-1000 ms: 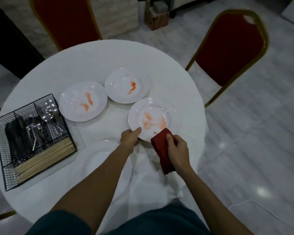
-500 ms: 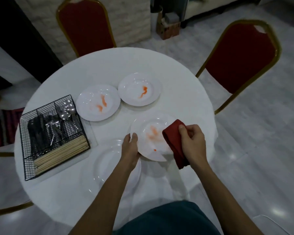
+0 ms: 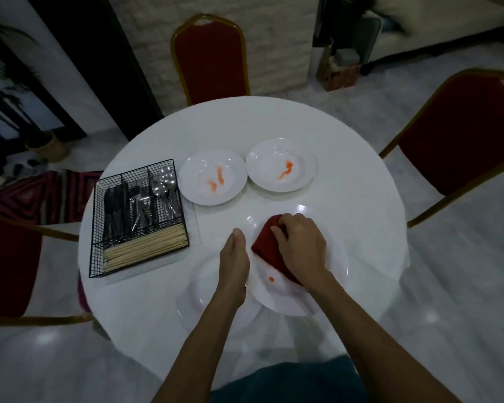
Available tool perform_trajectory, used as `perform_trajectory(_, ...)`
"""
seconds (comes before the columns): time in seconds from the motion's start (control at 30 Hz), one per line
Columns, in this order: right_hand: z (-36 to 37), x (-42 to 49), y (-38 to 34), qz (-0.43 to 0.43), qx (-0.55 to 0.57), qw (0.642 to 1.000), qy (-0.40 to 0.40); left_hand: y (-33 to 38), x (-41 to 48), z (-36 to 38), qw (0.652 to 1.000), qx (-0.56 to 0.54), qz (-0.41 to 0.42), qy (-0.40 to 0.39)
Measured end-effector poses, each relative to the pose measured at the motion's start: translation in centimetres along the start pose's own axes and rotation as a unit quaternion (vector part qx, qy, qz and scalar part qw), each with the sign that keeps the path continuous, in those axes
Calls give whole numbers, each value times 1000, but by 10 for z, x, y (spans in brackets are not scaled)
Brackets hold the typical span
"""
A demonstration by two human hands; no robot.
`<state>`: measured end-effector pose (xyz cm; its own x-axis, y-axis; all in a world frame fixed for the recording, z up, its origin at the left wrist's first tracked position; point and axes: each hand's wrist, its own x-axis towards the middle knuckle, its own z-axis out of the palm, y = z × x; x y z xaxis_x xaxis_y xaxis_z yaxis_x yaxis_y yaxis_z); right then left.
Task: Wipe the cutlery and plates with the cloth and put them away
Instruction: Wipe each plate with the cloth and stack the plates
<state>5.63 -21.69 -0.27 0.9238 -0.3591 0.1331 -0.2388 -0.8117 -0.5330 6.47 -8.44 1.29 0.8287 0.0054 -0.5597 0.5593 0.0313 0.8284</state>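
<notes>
Head view: left hand (image 3: 234, 257) grips the plate (image 3: 280, 301), right hand (image 3: 298, 245) clutches the cloth (image 3: 266, 248); wire basket (image 3: 134, 170) holds cutlery (image 3: 140, 205), chopsticks (image 3: 144, 245).

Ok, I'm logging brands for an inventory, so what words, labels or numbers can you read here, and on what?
None: no text can be read in this view.
Plate being wiped, stained plate by the basket, other stained plate, red cloth, wire basket: no print shows.
Box on the floor by the wall: reddish patches, too blurred to tell whether they are lettering.
</notes>
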Motion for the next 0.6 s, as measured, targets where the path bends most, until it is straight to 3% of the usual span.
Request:
perform_trajectory(0.13,-4,-8,-29,-48,80,993,-70,19,5,2,999,11,33,16)
perform_trajectory(0.27,-26,-30,-24,-160,40,972,-167,41,20,-10,998,9,57,31)
perform_trajectory(0.47,-41,-41,20,-132,-34,990,-39,58,21,-13,996,-15,82,32)
perform_trajectory(0.6,-40,-63,-1,-160,-12,985,-65,57,18,-5,997,-24,59,35)
